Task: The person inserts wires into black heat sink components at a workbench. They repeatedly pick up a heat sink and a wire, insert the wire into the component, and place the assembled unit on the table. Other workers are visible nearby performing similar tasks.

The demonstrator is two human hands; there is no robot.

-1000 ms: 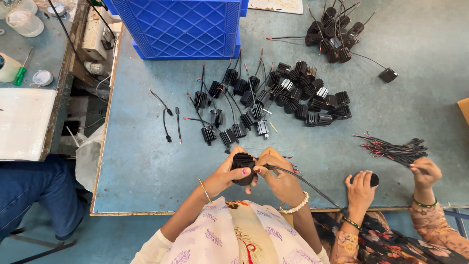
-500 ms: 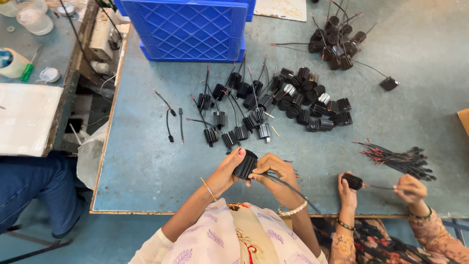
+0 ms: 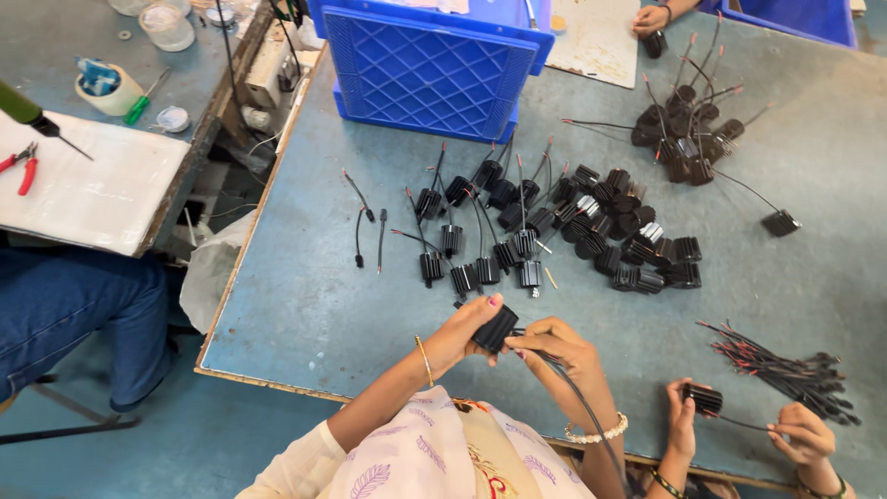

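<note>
The black finned part sits just below the blue crate, near the desk edge, half hidden by the left hand gripping it. The right hand pinches its black wire, whose end runs out of view behind the forearm. Since earlier, a co-worker's hands have spread apart, and the part sits more upright.

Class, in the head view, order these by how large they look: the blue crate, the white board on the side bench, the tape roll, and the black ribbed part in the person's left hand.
1. blue crate
2. white board, close to the crate, so that ranking is unsure
3. tape roll
4. black ribbed part, similar to the tape roll and nearer the camera, so unsure
</note>
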